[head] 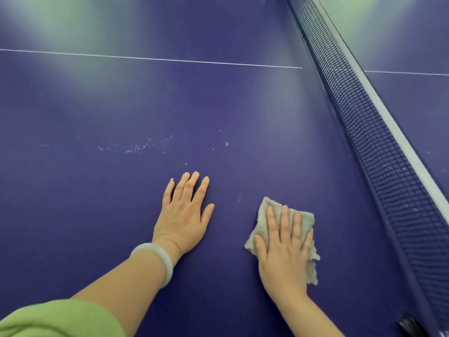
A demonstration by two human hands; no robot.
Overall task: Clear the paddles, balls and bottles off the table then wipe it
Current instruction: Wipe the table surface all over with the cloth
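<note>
A dark blue table-tennis table (121, 105) fills the view. My right hand (284, 249) lies flat with spread fingers on a grey-beige cloth (263, 215), pressing it against the tabletop near the net. My left hand (184, 215) rests palm down on the bare table just left of the cloth, fingers apart, holding nothing; a pale bangle circles its wrist. Whitish specks and smears (138, 147) mark the surface beyond my left hand. No paddles, balls or bottles are in view.
The blue net (369, 132) with its white top band runs diagonally along the right side, close to the cloth. A thin white centre line (150, 59) crosses the table farther away. A dark net clamp (410, 324) sits at the bottom right corner.
</note>
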